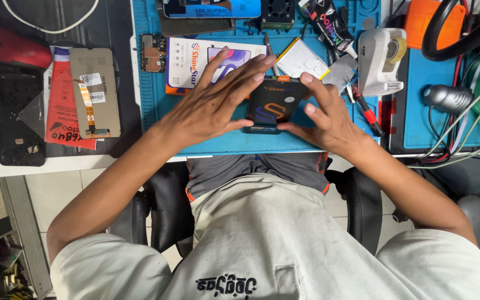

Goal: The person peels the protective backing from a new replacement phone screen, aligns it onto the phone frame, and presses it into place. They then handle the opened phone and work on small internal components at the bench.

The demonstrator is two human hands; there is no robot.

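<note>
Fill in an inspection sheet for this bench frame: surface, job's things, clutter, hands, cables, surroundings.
Surface: blue work mat on a bench, crowded along the far edge.
Job's things: dark phone-sized panel lying flat on the mat.
Clutter: white box, bare circuit board, silver battery, red-handled tool, tape dispenser, loose screen part, black phone frame.
Hands: left hand and right hand press on the panel's edges, fingers spread.
Cables: bundle at right; white loop at upper left.
Surroundings: black chair, tiled floor.
</note>
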